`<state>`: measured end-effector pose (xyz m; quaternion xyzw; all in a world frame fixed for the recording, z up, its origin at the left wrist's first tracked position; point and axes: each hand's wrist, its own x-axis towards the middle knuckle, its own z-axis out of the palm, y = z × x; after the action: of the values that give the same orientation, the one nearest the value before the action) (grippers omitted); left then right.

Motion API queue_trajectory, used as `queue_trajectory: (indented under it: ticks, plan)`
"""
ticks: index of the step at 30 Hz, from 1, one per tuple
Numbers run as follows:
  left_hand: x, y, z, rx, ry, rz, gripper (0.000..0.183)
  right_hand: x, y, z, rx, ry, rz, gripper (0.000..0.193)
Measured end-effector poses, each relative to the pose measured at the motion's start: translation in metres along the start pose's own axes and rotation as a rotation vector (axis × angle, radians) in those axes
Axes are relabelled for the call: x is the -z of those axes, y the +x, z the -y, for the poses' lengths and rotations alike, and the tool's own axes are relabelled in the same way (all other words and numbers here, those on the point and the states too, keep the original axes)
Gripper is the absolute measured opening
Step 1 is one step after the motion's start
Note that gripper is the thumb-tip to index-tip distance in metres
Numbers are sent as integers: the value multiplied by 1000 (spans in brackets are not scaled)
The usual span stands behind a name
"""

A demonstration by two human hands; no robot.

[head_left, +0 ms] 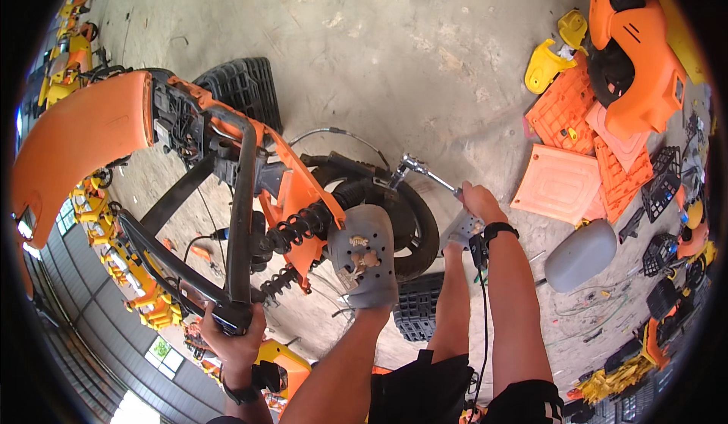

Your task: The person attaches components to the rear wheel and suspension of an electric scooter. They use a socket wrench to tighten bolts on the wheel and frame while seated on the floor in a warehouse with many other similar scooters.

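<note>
A partly stripped scooter lies tipped on the floor, its black tube frame [246, 197] running down toward me. My left hand [235, 341] is closed round the lower end of that frame. In my right hand [483, 203] is the handle of a silver ratchet wrench [434, 175]; its head is at the hub side of the black wheel [421, 231], and the exact seat of the socket is too small to tell. My left foot, in a grey clog [362, 250], rests against the wheel and shock absorber [299, 225]. Orange body panels [91, 140] remain on the scooter.
Black crates [241, 94] lie beyond the scooter and beneath the wheel. Orange panels [557, 178], yellow covers [546, 66] and a grey scooter seat [582, 256] are on the concrete floor [394, 68] at right. Rows of yellow parts [114, 265] line the left. A black cable hangs by my right arm.
</note>
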<state>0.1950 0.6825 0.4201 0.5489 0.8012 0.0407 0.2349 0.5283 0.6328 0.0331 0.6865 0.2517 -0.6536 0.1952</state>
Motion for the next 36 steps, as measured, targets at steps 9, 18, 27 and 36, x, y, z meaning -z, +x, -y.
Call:
queue_trajectory:
  ticks: [9, 18, 27, 36]
  plan:
    - [-2, -6, 15, -23, -26, -10, 27, -9, -13, -19, 325, -19, -370, 62]
    - [6, -6, 5, -90, -6, -85, 29, -27, -7, -15, 308, -7, -491, 26]
    - [1, -1, -7, -120, -22, -116, 31, -29, 5, -16, 208, -93, -621, 19]
    - [0, -9, 13, -122, -23, -130, 29, -7, -41, 5, 304, -255, -374, 35]
